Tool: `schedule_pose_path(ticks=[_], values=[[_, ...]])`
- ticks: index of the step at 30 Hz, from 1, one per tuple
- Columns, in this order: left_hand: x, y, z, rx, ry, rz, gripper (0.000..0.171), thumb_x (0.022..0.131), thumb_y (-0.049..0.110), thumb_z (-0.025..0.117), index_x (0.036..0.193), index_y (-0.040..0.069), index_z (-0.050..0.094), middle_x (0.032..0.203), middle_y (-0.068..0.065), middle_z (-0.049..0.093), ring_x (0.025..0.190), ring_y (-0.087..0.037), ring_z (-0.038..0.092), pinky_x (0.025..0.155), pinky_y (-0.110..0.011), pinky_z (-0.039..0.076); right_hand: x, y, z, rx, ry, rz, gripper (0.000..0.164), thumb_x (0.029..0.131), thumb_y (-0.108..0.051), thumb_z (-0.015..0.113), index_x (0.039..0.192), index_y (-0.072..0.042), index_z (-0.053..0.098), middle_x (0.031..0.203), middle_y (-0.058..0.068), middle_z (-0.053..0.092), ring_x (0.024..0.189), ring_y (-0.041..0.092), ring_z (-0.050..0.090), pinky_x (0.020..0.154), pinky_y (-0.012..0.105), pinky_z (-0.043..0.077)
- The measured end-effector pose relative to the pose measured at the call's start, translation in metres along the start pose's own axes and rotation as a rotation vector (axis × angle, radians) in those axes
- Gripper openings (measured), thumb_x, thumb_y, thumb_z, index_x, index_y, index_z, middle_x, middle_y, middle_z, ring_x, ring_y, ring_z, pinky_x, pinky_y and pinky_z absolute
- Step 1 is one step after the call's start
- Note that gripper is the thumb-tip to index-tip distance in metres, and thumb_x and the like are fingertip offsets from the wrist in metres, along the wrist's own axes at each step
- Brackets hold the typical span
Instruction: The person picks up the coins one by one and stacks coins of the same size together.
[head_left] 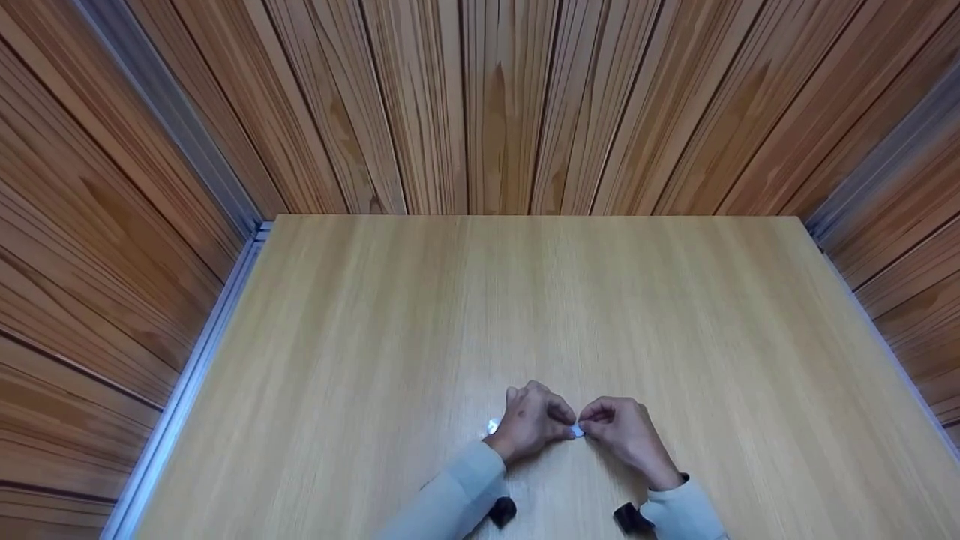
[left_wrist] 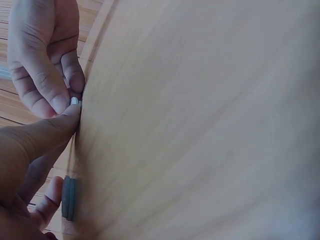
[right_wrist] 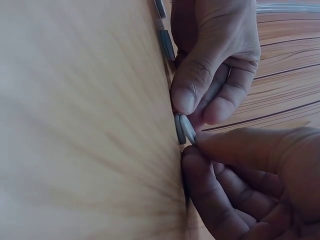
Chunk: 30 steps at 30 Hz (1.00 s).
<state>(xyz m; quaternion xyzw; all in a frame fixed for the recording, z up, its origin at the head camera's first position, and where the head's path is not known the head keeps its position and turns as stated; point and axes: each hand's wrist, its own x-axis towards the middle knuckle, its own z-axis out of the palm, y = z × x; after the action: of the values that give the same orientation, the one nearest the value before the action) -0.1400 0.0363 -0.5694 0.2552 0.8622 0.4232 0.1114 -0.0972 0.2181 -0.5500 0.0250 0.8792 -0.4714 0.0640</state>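
Between my fingertips is a small, thin, pale coin-like disc [right_wrist: 188, 130], tilted on its edge. My right hand [head_left: 619, 431] pinches its lower end between thumb and forefinger. Right beside it, flat against the table, is a darker grey disc [right_wrist: 180, 129]. At the other end of the pair, my left hand [head_left: 530, 421] brings thumb and forefinger together on the discs. Fingers cover much of both pieces. Another dark-edged disc [left_wrist: 69, 198], seemingly in layers, lies on the table by the left hand's rear fingers.
Beside the left wrist a shiny disc [head_left: 493, 426] lies on the wooden table [head_left: 540, 315]. Two dark wrist units, one at the left sleeve [head_left: 502, 511] and one at the right cuff [head_left: 631, 517], sit low over the tabletop. Plank walls [head_left: 495, 112] enclose the back and sides.
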Motion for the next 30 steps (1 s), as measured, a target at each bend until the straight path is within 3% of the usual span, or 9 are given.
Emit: schedule_pose_path(ticks=[11, 20, 30], values=[[0.000, 0.001, 0.000, 0.000, 0.006, -0.018, 0.009, 0.078, 0.024, 0.086, 0.085, 0.023, 0.082, 0.078, 0.027, 0.068, 0.083, 0.004, 0.043, 0.079, -0.031, 0.023, -0.002, -0.001, -0.003, 0.000, -0.041, -0.048, 0.005, 0.088, -0.001, 0.074, 0.093, -0.002, 0.073, 0.090, 0.008, 0.074, 0.082, 0.021, 0.070, 0.068, 0.023, 0.052], [0.000, 0.002, 0.000, 0.012, 0.010, -0.019, 0.010, 0.079, 0.022, 0.086, 0.087, 0.024, 0.081, 0.078, 0.026, 0.069, 0.083, 0.004, 0.044, 0.079, -0.030, 0.024, 0.000, 0.002, -0.005, 0.044, -0.067, -0.002, 0.009, 0.090, 0.004, 0.068, 0.098, 0.001, 0.072, 0.091, 0.009, 0.074, 0.083, 0.020, 0.070, 0.067, 0.024, 0.052], [0.000, 0.000, -0.001, -0.013, -0.004, -0.026, 0.010, 0.078, 0.021, 0.086, 0.086, 0.023, 0.080, 0.079, 0.025, 0.069, 0.085, 0.003, 0.045, 0.080, -0.032, 0.024, -0.002, 0.009, -0.008, 0.013, -0.091, -0.070, 0.013, 0.084, 0.006, 0.073, 0.094, -0.002, 0.071, 0.089, 0.006, 0.073, 0.081, 0.019, 0.068, 0.072, 0.025, 0.052]])
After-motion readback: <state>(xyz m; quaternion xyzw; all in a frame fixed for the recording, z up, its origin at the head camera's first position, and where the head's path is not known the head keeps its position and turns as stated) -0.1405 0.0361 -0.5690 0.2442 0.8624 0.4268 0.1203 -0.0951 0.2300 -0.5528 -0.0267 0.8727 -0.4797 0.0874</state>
